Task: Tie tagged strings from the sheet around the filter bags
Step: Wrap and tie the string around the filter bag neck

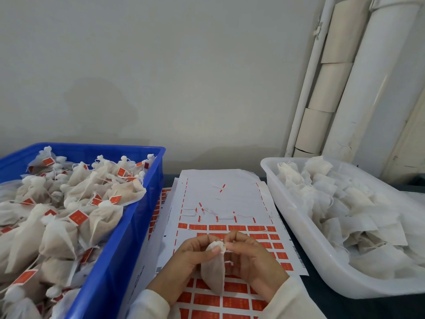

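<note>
Tying step: left hand (188,254) grips white mesh filter bag (213,272) neck; right hand (250,256) pinches thin white string (228,250). Next: cinch knot tight.

Dark tabletop (340,306), mostly covered. On it, left to right: blue rectangular plastic crate (119,261); white paper sheets of orange-red tags (220,199), apparently several stacked; translucent white plastic tray (322,268). Crate edge overlaps the sheets; tray sits just beside them.
</note>
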Demonstrator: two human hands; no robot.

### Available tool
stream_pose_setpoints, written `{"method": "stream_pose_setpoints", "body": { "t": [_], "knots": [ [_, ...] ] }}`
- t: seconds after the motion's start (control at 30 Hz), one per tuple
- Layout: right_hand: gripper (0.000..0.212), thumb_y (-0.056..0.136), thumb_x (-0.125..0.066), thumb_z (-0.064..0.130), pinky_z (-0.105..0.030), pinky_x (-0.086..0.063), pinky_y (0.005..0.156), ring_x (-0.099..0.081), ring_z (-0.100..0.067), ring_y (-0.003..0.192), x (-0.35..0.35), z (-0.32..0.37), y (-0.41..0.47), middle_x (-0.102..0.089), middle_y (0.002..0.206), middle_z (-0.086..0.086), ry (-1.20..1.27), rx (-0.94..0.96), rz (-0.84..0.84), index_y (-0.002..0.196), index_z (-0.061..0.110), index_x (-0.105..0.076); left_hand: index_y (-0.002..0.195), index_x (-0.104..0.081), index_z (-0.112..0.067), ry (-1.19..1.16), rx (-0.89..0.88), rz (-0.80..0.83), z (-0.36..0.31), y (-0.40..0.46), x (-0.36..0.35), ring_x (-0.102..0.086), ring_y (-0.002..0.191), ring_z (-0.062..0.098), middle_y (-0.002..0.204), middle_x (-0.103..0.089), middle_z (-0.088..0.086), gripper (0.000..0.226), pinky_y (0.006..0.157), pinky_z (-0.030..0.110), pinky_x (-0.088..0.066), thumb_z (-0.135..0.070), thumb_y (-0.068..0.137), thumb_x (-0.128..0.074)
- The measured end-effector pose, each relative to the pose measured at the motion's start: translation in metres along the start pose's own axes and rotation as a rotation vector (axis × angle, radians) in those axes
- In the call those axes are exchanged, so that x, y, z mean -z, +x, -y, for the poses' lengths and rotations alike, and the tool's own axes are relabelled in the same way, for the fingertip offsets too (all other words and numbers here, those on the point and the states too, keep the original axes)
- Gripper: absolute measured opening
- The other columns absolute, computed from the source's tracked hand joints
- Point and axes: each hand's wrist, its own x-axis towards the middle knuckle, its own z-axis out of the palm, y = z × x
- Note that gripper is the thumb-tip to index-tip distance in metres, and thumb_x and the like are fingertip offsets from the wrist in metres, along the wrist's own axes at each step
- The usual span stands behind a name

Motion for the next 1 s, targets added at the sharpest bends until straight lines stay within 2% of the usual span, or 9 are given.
{"method": "stream_pose_setpoints", "body": {
  "t": [0.1,0.2,0.27,0.37,0.5,0.63,0.8,0.9,1.0],
  "knots": [
    [0.022,0.09,-0.056,0.015,-0.024,-0.052,0.069,-0.064,-0.014,0.073,-0.002,-0.001,-0.001,-0.067,0.076,-0.002,-0.151,0.051,-0.092,0.07,0.017,-0.065,0.097,-0.069,-0.019,0.016,-0.017,-0.008,0.002,0.001,0.0,-0.064,0.096,0.022,0.094,-0.072,-0.001,0.034,0.077,0.029,-0.055,-0.037,0.068,-0.065],
    [0.018,0.091,-0.055,0.025,-0.023,-0.054,0.074,-0.067,-0.015,0.078,-0.003,0.0,-0.003,-0.071,0.082,-0.002,-0.284,0.165,-0.166,0.081,0.015,-0.067,0.096,-0.069,-0.019,0.019,-0.027,-0.011,0.003,0.001,0.0,-0.065,0.095,0.021,0.093,-0.072,-0.001,0.034,0.075,0.028,-0.054,-0.038,0.069,-0.065],
    [0.014,0.089,-0.057,0.023,-0.022,-0.055,0.072,-0.067,-0.018,0.079,-0.004,0.0,-0.004,-0.07,0.084,-0.005,-0.339,0.218,-0.184,0.084,0.012,-0.065,0.096,-0.069,-0.019,0.034,-0.035,-0.027,0.004,0.002,0.0,-0.064,0.095,0.021,0.092,-0.072,-0.001,0.034,0.076,0.029,-0.055,-0.039,0.069,-0.065],
    [0.005,0.087,-0.062,0.015,-0.02,-0.055,0.068,-0.066,-0.018,0.079,-0.004,-0.001,-0.003,-0.067,0.084,-0.006,-0.485,0.276,-0.236,0.083,0.013,-0.062,0.093,-0.069,-0.02,0.076,-0.051,-0.031,0.004,0.002,-0.001,-0.065,0.091,0.018,0.09,-0.072,-0.003,0.024,0.072,0.025,-0.055,-0.036,0.075,-0.065],
    [0.008,0.087,-0.061,0.01,-0.017,-0.053,0.065,-0.067,-0.011,0.071,-0.002,0.002,-0.003,-0.066,0.079,-0.004,-0.543,0.261,-0.251,0.079,0.013,-0.063,0.094,-0.067,-0.022,0.159,-0.068,-0.074,0.004,0.003,-0.001,-0.064,0.092,0.016,0.093,-0.071,-0.006,0.014,0.076,0.025,-0.056,-0.028,0.083,-0.063],
    [0.008,0.087,-0.062,0.018,-0.014,-0.052,0.064,-0.067,-0.008,0.068,0.001,0.003,-0.004,-0.068,0.076,0.001,-0.596,0.227,-0.239,0.079,0.018,-0.064,0.094,-0.066,-0.024,0.19,-0.082,-0.085,0.004,0.003,-0.001,-0.064,0.091,0.014,0.091,-0.071,-0.009,0.012,0.077,0.024,-0.056,-0.028,0.083,-0.063],
    [0.01,0.077,-0.074,0.028,-0.018,-0.054,0.07,-0.063,-0.011,0.072,0.001,0.0,-0.004,-0.066,0.075,0.008,-0.753,0.311,-0.26,0.076,0.024,-0.064,0.091,-0.065,-0.024,0.195,-0.091,-0.096,0.003,0.003,-0.002,-0.064,0.09,0.014,0.09,-0.069,-0.008,0.012,0.074,0.023,-0.056,-0.03,0.08,-0.064],
    [0.008,0.08,-0.071,0.022,-0.022,-0.056,0.073,-0.065,-0.013,0.074,0.002,0.0,-0.003,-0.066,0.075,0.007,-0.713,0.312,-0.236,0.076,0.023,-0.064,0.09,-0.065,-0.026,0.202,-0.096,-0.1,0.003,0.002,-0.002,-0.064,0.089,0.014,0.088,-0.07,-0.01,0.01,0.076,0.025,-0.055,-0.031,0.081,-0.063],
    [0.004,0.083,-0.067,0.016,-0.022,-0.055,0.071,-0.067,-0.014,0.074,0.006,0.001,-0.004,-0.068,0.078,0.001,-0.524,0.215,-0.183,0.079,0.016,-0.065,0.092,-0.064,-0.024,0.186,-0.087,-0.089,0.002,0.002,-0.002,-0.064,0.091,0.014,0.091,-0.07,-0.009,0.012,0.078,0.025,-0.055,-0.03,0.082,-0.063]
  ]
}}
